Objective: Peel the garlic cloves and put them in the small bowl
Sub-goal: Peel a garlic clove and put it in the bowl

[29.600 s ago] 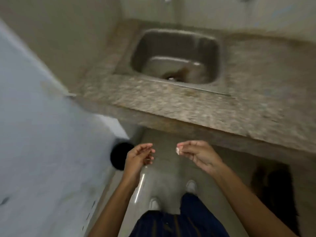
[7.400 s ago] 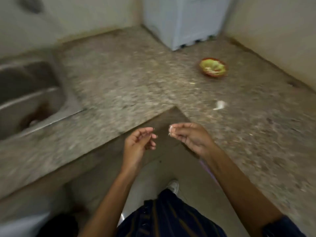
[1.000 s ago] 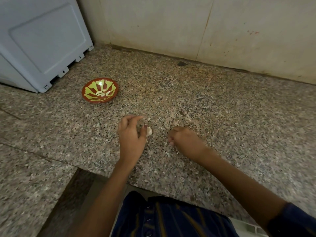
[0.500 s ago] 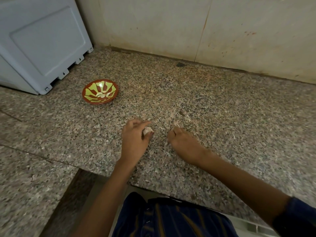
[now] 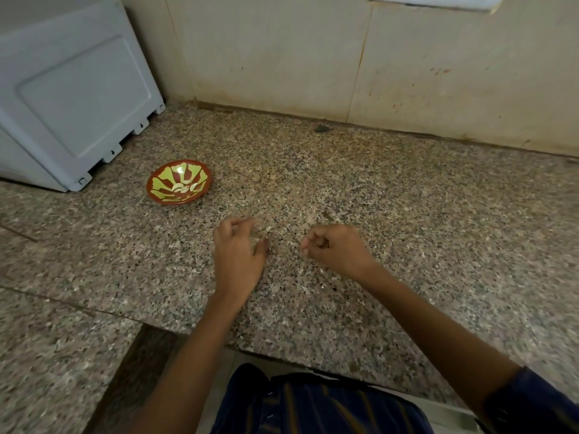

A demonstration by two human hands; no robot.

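The small red bowl with a yellow-green pattern (image 5: 200, 178) stands on the granite counter (image 5: 407, 214), left of my hands, with a few peeled garlic cloves (image 5: 183, 187) in it. My left hand (image 5: 238, 258) rests on the counter, below and to the right of the bowl. Its fingers and thumb are curled around a pale, blurred garlic clove (image 5: 256, 238). My right hand (image 5: 335, 250) lies a hand's width to the right in a loose fist. Its thumb is pressed to its forefinger, and nothing shows in it.
A pale grey-blue appliance (image 5: 72, 98) stands at the back left, close to the bowl. A tiled wall (image 5: 344, 57) closes the back. The counter turns a corner at the lower left, and its front edge (image 5: 282, 355) runs just before my body. Small flakes of skin (image 5: 302, 288) lie near my hands.
My left hand has closed further over the clove, which showed more clearly half a second ago. My right hand has curled a little tighter. The view has shifted slightly.
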